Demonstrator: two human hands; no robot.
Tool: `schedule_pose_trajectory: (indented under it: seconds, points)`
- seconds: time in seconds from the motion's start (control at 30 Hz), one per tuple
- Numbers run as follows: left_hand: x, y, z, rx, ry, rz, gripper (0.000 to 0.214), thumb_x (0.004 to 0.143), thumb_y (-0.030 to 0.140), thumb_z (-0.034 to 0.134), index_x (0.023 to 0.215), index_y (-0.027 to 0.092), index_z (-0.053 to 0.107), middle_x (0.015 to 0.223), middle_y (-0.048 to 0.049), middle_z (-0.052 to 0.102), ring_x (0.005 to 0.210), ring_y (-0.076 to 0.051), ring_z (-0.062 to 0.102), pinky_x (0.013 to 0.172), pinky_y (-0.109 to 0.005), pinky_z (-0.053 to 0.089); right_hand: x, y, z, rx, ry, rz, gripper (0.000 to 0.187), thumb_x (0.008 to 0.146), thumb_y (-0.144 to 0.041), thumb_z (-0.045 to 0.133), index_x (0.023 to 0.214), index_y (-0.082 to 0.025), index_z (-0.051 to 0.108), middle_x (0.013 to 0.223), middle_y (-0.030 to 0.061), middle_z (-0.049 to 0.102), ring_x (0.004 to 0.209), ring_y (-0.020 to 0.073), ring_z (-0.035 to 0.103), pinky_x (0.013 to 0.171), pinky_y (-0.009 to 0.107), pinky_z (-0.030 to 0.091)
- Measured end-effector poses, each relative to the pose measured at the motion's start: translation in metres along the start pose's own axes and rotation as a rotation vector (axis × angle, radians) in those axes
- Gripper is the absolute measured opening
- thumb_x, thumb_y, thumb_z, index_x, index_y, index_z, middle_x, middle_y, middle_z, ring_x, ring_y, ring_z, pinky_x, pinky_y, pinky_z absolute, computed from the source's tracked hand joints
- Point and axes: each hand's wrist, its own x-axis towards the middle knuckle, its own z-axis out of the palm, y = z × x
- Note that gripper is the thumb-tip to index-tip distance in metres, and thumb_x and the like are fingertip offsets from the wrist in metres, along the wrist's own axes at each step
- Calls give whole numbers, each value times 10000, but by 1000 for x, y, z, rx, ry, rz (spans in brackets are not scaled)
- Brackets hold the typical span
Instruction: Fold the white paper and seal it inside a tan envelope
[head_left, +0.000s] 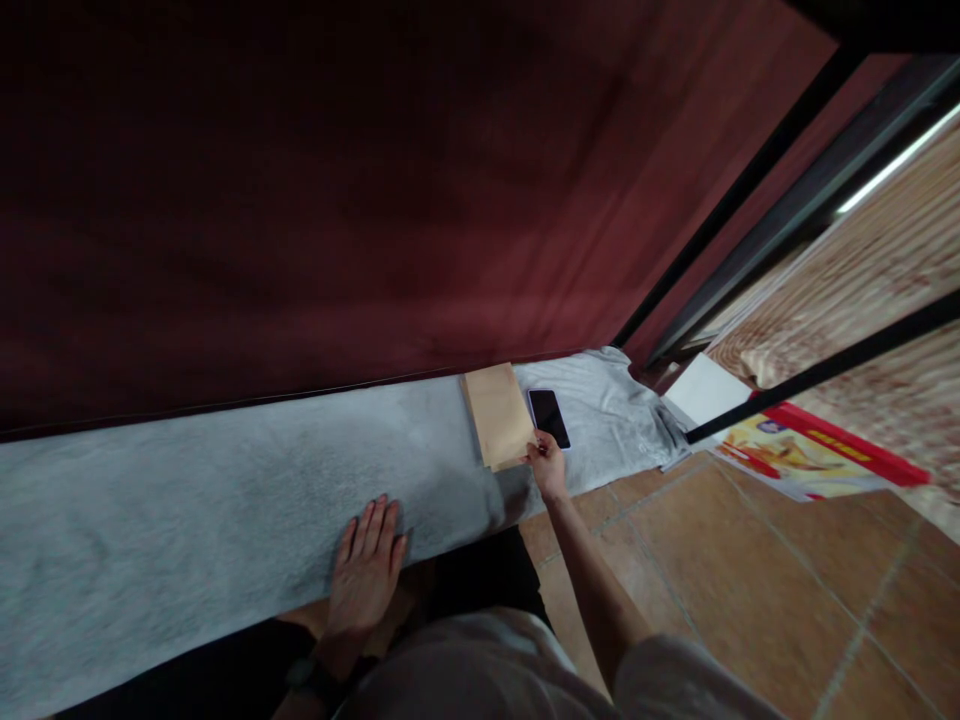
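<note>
My left hand (367, 565) lies flat on the front edge of a grey cloth (225, 490), its fingers stretched out and holding nothing. Over to the right, my right hand (547, 465) pinches the near right corner of a stack of brown paper envelopes or sheets (499, 415); which kind they are I cannot tell for sure. The stack rests on the cloth. Just beyond my right hand, a dark-screened phone (550, 418) lies beside the stack, screen up.
A dark red wall or panel (375, 250) rises behind the cloth-covered surface. Black metal bars (735, 200) stand at the right. Beyond them are a white box (705, 390) and a red and yellow printed package (817, 450) near the tiled floor (735, 560).
</note>
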Motion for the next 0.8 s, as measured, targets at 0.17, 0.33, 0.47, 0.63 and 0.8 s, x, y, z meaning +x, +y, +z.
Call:
schedule_pose_trajectory:
  seconds: [0.17, 0.33, 0.47, 0.63, 0.8]
  points:
    - [1, 0, 0, -7, 3, -2, 600, 1023, 406, 336, 1527, 101, 454, 1549, -173, 471, 1456, -320, 428, 1219, -528, 258, -3, -3, -3, -113, 16, -40, 365, 758, -391, 617, 1062, -191, 641, 903, 34, 663, 706, 172, 662, 621, 304, 616]
    - [1, 1, 0, 0, 14, -2, 589, 1028, 395, 332, 1524, 103, 459, 1547, -171, 473, 1453, -320, 433, 1213, -527, 270, -4, -6, -8, -192, 38, -100, 402, 764, -406, 641, 1086, -167, 661, 963, 48, 623, 699, 154, 617, 549, 270, 578]
    - [1, 2, -1, -25, 11, -13, 588, 1026, 391, 348, 1546, 128, 429, 1559, -162, 457, 1464, -318, 418, 1219, -532, 262, -5, -5, -10, -282, 52, -128, 394, 782, -400, 614, 1087, -159, 679, 1021, 64, 576, 690, 154, 592, 539, 291, 558]
    - [0, 1, 0, -51, 11, -17, 595, 1025, 390, 355, 1563, 140, 398, 1567, -158, 447, 1466, -321, 414, 1219, -542, 261, 0, -9, -17, -556, 150, -254, 361, 851, -316, 544, 1158, -174, 669, 1071, 103, 594, 909, 222, 615, 850, 379, 541]
    - [0, 1, 0, -54, 15, -11, 603, 1026, 407, 360, 1567, 143, 390, 1567, -162, 443, 1472, -326, 402, 1215, -552, 265, 24, -20, -31, -809, 227, -313, 450, 887, -305, 550, 1292, -113, 591, 1255, 219, 581, 1202, 338, 545, 1022, 473, 432]
